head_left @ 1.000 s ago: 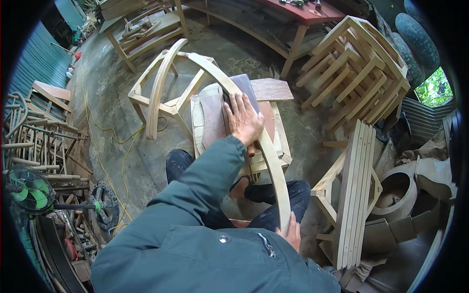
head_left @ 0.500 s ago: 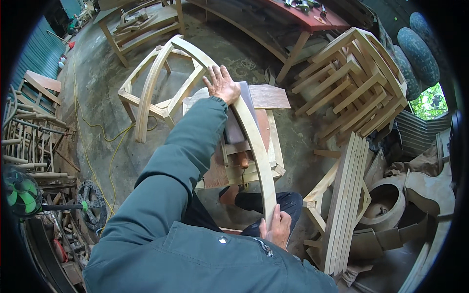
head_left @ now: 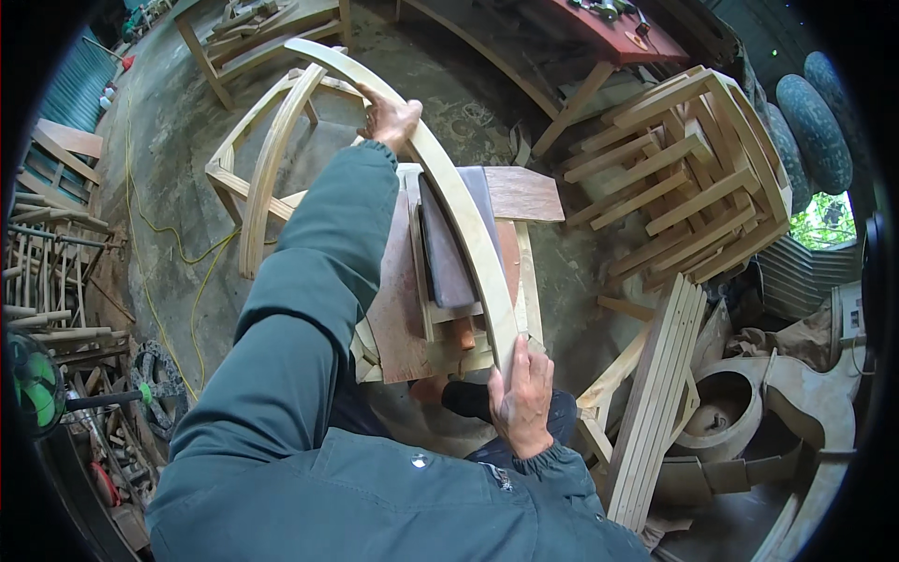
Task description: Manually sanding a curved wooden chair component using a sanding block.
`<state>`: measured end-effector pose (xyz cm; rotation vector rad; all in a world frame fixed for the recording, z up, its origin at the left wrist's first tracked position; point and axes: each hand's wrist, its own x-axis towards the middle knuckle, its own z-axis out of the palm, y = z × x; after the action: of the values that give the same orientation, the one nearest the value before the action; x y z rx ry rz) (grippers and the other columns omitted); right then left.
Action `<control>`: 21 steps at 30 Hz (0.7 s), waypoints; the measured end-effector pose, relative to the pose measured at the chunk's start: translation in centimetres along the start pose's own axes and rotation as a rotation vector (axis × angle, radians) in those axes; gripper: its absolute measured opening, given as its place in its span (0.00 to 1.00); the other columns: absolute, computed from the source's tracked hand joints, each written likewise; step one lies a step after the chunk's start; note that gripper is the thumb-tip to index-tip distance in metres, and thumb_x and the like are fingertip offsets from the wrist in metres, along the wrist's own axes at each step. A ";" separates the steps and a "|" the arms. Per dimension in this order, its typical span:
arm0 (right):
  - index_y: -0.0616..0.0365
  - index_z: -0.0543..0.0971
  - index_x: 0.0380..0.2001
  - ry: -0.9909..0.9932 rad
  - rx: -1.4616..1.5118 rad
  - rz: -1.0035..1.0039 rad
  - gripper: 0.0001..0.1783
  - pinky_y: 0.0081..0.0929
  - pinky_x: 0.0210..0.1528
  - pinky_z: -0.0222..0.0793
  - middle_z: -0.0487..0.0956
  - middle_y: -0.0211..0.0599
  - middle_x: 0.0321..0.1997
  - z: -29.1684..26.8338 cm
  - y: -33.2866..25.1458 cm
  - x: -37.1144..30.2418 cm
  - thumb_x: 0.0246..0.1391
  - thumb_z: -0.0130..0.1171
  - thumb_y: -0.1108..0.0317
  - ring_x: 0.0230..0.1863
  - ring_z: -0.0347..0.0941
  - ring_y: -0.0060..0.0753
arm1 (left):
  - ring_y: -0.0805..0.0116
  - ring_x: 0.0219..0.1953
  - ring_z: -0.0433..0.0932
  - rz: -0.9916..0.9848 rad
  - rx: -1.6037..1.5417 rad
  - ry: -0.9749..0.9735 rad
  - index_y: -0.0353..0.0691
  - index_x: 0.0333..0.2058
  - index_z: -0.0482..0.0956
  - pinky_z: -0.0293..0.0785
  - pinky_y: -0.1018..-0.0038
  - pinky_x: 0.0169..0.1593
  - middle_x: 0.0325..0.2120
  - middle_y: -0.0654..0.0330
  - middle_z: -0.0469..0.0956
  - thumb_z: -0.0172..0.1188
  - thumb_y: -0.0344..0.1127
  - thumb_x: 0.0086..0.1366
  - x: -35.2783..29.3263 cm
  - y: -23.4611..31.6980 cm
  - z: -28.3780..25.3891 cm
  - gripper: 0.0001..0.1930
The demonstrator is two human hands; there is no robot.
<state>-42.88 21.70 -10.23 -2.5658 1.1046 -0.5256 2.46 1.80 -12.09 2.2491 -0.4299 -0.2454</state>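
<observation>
Curved wooden slat (head_left: 468, 215) — a long, pale, bowed strip — is held at both ends by a person in a teal jacket, seen from above. Nearest, the right hand (head_left: 523, 398) is closed around the slat's lower end, fingers wrapped over the wood just above the person's lap. From there the slat arcs up and away across a small wooden tabletop (head_left: 403, 318), passing over a dark grey pad (head_left: 445, 253) lying on it and a reddish board (head_left: 524, 192) at its far edge. Farther out, the left hand (head_left: 389, 117), arm stretched forward, grips the slat along its upper curve. Beyond it, on the concrete floor (head_left: 178, 131), stands a curved chair frame (head_left: 257, 159) of similar pale wood. To the right sit stacked wooden frames (head_left: 684, 169) and a bundle of straight slats (head_left: 655, 403) — leaning, nearer the person.
</observation>
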 end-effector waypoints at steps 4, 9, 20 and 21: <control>0.72 0.69 0.67 0.034 -0.051 -0.027 0.40 0.42 0.52 0.67 0.71 0.49 0.45 1.1 0.0 3.9 0.53 0.69 0.70 0.47 0.68 0.51 | 0.39 0.61 0.76 -0.008 -0.122 -0.016 0.33 0.75 0.26 0.73 0.62 0.65 0.60 0.30 0.72 0.67 0.43 0.54 3.7 0.0 -0.1 0.64; 0.72 0.71 0.65 0.066 -0.041 -0.074 0.38 0.41 0.50 0.66 0.71 0.47 0.43 2.7 -0.7 8.3 0.53 0.70 0.68 0.46 0.67 0.48 | 0.43 0.59 0.78 0.018 -0.230 0.094 0.28 0.74 0.27 0.75 0.64 0.65 0.64 0.27 0.65 0.71 0.38 0.51 9.3 -2.4 -0.2 0.66; 0.68 0.76 0.59 0.149 -0.014 -0.216 0.30 0.41 0.49 0.64 0.70 0.43 0.40 6.0 -1.6 18.0 0.57 0.69 0.62 0.45 0.66 0.46 | 0.48 0.54 0.80 -0.088 -0.484 0.119 0.24 0.61 0.61 0.77 0.62 0.61 0.52 0.40 0.76 0.79 0.43 0.50 10.3 -2.1 -2.7 0.48; 0.68 0.76 0.59 0.150 -0.017 -0.222 0.30 0.41 0.49 0.64 0.70 0.43 0.40 6.3 -1.8 18.8 0.57 0.69 0.62 0.45 0.66 0.46 | 0.48 0.54 0.80 -0.088 -0.489 0.122 0.24 0.61 0.61 0.77 0.62 0.61 0.52 0.40 0.76 0.79 0.43 0.50 10.6 -2.2 -2.3 0.48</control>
<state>-26.94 9.78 -11.12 -2.7179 0.8757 -0.7765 13.49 0.74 -12.64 1.7914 -0.1791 -0.2285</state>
